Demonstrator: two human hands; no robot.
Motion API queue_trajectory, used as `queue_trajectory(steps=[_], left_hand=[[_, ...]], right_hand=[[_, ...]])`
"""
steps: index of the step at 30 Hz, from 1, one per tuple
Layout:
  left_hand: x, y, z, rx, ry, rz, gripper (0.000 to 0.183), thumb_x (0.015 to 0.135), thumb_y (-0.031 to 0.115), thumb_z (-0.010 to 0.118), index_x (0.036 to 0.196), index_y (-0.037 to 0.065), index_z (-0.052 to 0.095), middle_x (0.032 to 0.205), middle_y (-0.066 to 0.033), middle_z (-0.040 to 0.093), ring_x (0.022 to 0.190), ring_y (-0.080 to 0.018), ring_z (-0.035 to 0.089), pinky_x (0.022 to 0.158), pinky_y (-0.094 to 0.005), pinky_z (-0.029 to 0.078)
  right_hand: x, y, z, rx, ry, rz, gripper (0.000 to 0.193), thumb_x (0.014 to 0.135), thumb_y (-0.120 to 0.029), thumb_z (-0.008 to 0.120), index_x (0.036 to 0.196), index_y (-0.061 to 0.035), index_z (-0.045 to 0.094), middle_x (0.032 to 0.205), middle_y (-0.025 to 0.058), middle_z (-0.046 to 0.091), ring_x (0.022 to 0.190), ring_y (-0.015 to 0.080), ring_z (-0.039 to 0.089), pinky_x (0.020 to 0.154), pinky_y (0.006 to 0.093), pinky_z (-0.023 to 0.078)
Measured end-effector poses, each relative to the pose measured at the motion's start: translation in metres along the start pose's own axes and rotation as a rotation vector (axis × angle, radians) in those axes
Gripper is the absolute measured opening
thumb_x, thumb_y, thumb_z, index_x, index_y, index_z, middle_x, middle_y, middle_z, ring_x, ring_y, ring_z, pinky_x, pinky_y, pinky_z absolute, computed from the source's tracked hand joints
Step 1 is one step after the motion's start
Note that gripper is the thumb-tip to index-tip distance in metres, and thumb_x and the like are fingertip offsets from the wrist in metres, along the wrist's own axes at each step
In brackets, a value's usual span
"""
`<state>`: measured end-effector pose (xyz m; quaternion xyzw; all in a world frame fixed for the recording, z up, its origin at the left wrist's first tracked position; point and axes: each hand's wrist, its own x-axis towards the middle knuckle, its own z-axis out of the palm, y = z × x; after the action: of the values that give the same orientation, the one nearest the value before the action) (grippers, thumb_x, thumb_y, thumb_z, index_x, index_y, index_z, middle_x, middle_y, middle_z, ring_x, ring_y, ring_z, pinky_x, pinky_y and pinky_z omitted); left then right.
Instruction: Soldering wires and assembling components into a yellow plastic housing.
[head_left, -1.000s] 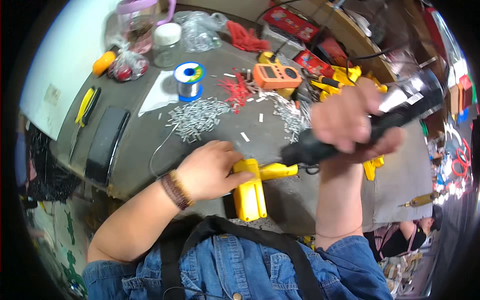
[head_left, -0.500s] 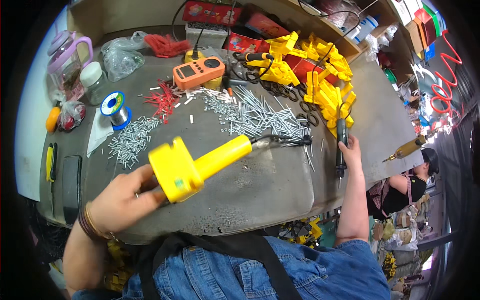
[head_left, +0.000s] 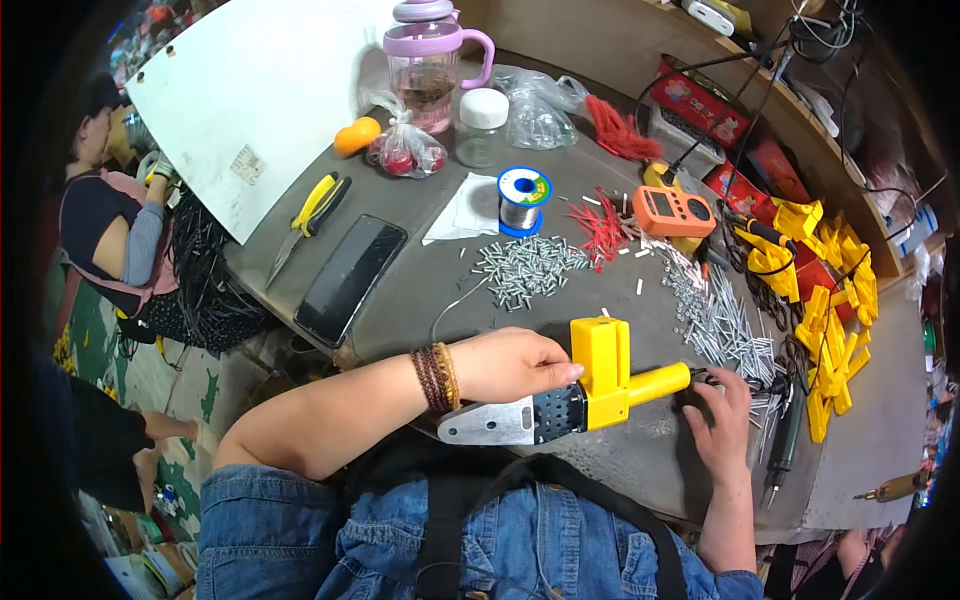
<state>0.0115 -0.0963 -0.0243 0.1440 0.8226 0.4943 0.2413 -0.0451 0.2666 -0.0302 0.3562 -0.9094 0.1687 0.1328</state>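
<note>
My left hand (head_left: pixel 515 365) is closed on a plastic-pipe welding iron, its thumb and fingers against the yellow housing (head_left: pixel 603 375). The iron lies crosswise before me: its silver plate with holes (head_left: pixel 490 424) points left, followed by a black perforated guard (head_left: pixel 558 413), and its round yellow handle (head_left: pixel 660 382) points right. Just past the handle's end, by the black cord, my right hand (head_left: pixel 722 415) is open, with thumb and fingers apart. Some fingertips are beside the cord; whether they touch it I cannot tell. Right of that hand hangs a dark electric screwdriver (head_left: pixel 787 450).
Short screws (head_left: pixel 525 270), long screws (head_left: pixel 735 325) and red sleeves (head_left: pixel 600 232) lie in piles beyond the iron. Yellow plastic shells (head_left: pixel 828 350) are heaped at right. Solder spool (head_left: pixel 519 215), orange meter (head_left: pixel 672 212), phone (head_left: pixel 350 278) and pliers (head_left: pixel 312 213) surround them. A co-worker (head_left: pixel 115 205) sits at left.
My right hand has let go of the electric screwdriver and moved to the cord end of the iron. The iron has come nearer my body, its plate now visible. The view has turned left.
</note>
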Motion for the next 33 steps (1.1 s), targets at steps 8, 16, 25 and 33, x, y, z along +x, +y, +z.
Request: queue_trajectory(steps=[8,16,25,33], left_hand=[[-0.031,0.010,0.019,0.507,0.327,0.242,0.067,0.083,0.036,0.073,0.133,-0.001,0.051,0.126,-0.0192,0.055,0.114,-0.0370,0.053,0.100,-0.0431,0.043],[-0.046,0.017,0.029,0.711,0.403,0.238,0.092,0.063,0.036,0.086,0.139,0.000,0.046,0.119,-0.0148,0.055,0.114,-0.0342,0.050,0.097,-0.0451,0.039],[-0.045,0.030,0.039,0.696,0.491,0.136,0.087,0.064,0.025,0.086,0.137,0.000,0.047,0.097,-0.0150,0.054,0.078,-0.0300,0.058,0.068,-0.0389,0.048],[-0.034,-0.008,0.030,0.164,0.284,0.251,0.032,0.087,0.021,0.072,0.106,0.001,0.055,0.083,-0.0103,0.061,0.074,-0.0254,0.061,0.070,-0.0362,0.050]], right_hand=[[0.022,-0.003,-0.017,-0.032,0.043,0.002,0.023,0.074,-0.009,0.076,0.095,-0.0083,0.066,0.114,0.0083,0.063,0.111,0.0318,0.056,0.095,0.0428,0.041],[0.069,0.065,-0.009,0.097,0.049,0.184,0.016,0.084,-0.018,0.071,0.094,-0.0050,0.068,0.100,0.0110,0.068,0.096,0.0305,0.064,0.085,0.0409,0.048],[0.202,0.124,0.047,-0.165,-0.435,0.617,0.047,0.082,-0.046,0.064,0.102,-0.0039,0.072,0.104,0.0195,0.070,0.100,0.0287,0.068,0.085,0.0380,0.052],[0.136,0.061,-0.023,0.676,-0.291,0.745,0.026,0.099,-0.028,0.056,0.110,-0.0047,0.058,0.067,-0.0018,0.052,0.049,0.0067,0.043,0.043,0.0220,0.032]])
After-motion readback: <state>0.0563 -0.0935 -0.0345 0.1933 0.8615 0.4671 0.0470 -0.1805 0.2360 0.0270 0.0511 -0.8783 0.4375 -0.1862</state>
